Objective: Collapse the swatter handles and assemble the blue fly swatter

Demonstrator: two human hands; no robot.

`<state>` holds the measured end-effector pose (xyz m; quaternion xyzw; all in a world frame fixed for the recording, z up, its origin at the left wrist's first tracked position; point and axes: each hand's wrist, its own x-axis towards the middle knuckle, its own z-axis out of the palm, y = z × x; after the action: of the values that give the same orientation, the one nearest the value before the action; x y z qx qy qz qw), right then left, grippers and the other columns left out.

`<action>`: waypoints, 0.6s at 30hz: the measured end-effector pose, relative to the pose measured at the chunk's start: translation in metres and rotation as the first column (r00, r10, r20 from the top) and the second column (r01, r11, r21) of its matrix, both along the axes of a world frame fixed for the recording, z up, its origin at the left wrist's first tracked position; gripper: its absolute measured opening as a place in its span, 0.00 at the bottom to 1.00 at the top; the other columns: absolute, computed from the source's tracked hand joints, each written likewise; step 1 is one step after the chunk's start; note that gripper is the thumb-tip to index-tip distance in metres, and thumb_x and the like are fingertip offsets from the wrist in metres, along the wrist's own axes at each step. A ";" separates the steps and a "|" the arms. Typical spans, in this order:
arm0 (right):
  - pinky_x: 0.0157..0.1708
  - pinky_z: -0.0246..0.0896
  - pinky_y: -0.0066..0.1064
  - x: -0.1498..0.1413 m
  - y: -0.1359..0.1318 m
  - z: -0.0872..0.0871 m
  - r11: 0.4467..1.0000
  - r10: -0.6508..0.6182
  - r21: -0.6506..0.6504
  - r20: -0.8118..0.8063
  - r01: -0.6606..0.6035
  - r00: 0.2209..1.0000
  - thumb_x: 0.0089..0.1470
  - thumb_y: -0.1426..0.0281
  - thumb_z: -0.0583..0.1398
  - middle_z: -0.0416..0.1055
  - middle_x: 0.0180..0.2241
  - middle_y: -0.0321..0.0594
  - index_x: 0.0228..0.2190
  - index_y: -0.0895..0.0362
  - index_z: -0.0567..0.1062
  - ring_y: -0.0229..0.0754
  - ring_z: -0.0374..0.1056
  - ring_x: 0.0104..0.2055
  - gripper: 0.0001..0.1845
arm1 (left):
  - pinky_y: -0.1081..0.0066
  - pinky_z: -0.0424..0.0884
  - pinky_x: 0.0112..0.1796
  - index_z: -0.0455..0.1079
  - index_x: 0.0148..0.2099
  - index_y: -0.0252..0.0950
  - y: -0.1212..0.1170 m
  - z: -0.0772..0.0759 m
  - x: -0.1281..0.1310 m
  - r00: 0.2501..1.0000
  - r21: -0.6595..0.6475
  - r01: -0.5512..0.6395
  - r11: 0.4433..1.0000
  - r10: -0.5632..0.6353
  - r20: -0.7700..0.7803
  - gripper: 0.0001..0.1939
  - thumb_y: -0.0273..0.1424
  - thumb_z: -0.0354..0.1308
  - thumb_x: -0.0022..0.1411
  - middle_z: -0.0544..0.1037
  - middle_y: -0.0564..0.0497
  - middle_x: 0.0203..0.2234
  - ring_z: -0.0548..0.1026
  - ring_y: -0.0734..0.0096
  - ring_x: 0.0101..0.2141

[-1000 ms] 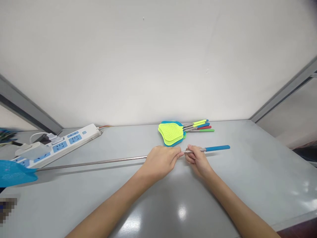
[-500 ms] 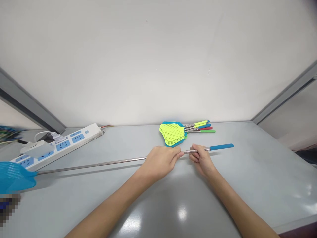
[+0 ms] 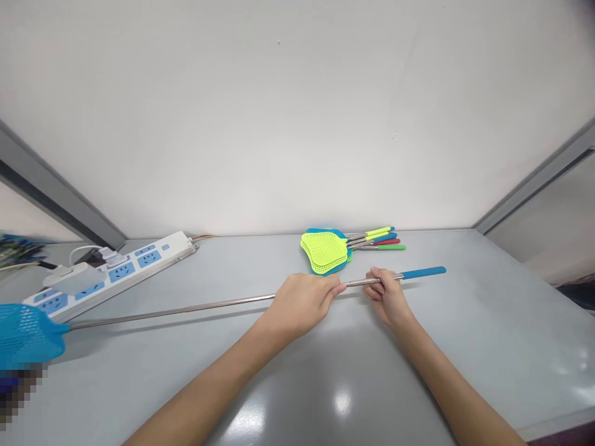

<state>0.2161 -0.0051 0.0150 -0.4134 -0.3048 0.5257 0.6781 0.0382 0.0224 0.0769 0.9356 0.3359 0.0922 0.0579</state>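
Observation:
A blue fly swatter (image 3: 186, 309) with a long metal telescopic rod stretches across the table in both my hands. Its perforated blue head is at the far left, partly cut off by the frame edge, and its blue grip points right. My left hand (image 3: 302, 303) is closed around the middle of the rod. Close to the blue grip, my right hand (image 3: 385, 297) is closed on the metal shaft. Just beyond my hands lies a stack of short fly swatters (image 3: 325, 251), yellow-green on top of blue, with yellow, blue, red and green handles to the right.
A white power strip (image 3: 171, 248) with blue sockets lies at the left, holding a white adapter (image 3: 72, 279) and a plug. The grey table (image 3: 488, 322) meets a white wall (image 3: 297, 124) at the back. Metal posts stand at both sides.
My right hand has moved slightly to the right with the blue grip, so more bare rod shows between my hands. My left hand has stayed nearly in place.

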 end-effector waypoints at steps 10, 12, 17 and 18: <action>0.14 0.31 0.27 0.002 0.001 -0.003 0.997 -0.048 0.053 -0.030 0.049 0.998 0.46 0.73 0.53 0.39 0.10 0.27 0.08 0.57 0.49 0.27 0.37 0.12 0.23 | 0.74 0.46 0.19 0.57 0.26 0.38 0.000 -0.002 0.000 1.000 0.014 0.000 1.000 0.000 0.007 0.20 0.38 0.29 0.62 0.68 0.56 0.17 0.64 0.75 0.18; 0.14 0.33 0.27 0.001 0.001 -0.003 0.996 -0.057 0.065 -0.019 0.058 0.998 0.46 0.73 0.53 0.40 0.09 0.27 0.08 0.57 0.49 0.28 0.38 0.12 0.23 | 0.74 0.46 0.19 0.57 0.26 0.38 0.000 -0.002 0.000 1.000 0.020 -0.003 1.000 0.003 0.010 0.20 0.38 0.29 0.62 0.68 0.56 0.17 0.65 0.75 0.18; 0.14 0.36 0.28 -0.004 0.001 -0.001 0.996 -0.071 0.053 -0.060 0.074 0.996 0.47 0.73 0.51 0.40 0.09 0.28 0.07 0.57 0.48 0.29 0.40 0.12 0.23 | 0.74 0.47 0.20 0.58 0.27 0.38 -0.001 -0.003 0.001 1.000 0.005 -0.009 1.000 0.009 0.019 0.20 0.38 0.30 0.62 0.69 0.56 0.18 0.65 0.74 0.19; 0.14 0.36 0.28 -0.005 0.001 0.000 0.996 -0.073 0.051 -0.074 0.077 0.995 0.47 0.73 0.51 0.40 0.09 0.28 0.07 0.57 0.48 0.29 0.40 0.12 0.23 | 0.74 0.47 0.20 0.58 0.27 0.38 -0.001 -0.003 0.002 1.000 -0.005 -0.008 1.000 0.008 0.022 0.20 0.38 0.30 0.62 0.69 0.56 0.19 0.65 0.75 0.19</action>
<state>0.2111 -0.0040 0.0146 -0.3869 -0.2786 0.5061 0.7187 0.0398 0.0209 0.0736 0.9330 0.3391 0.1020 0.0637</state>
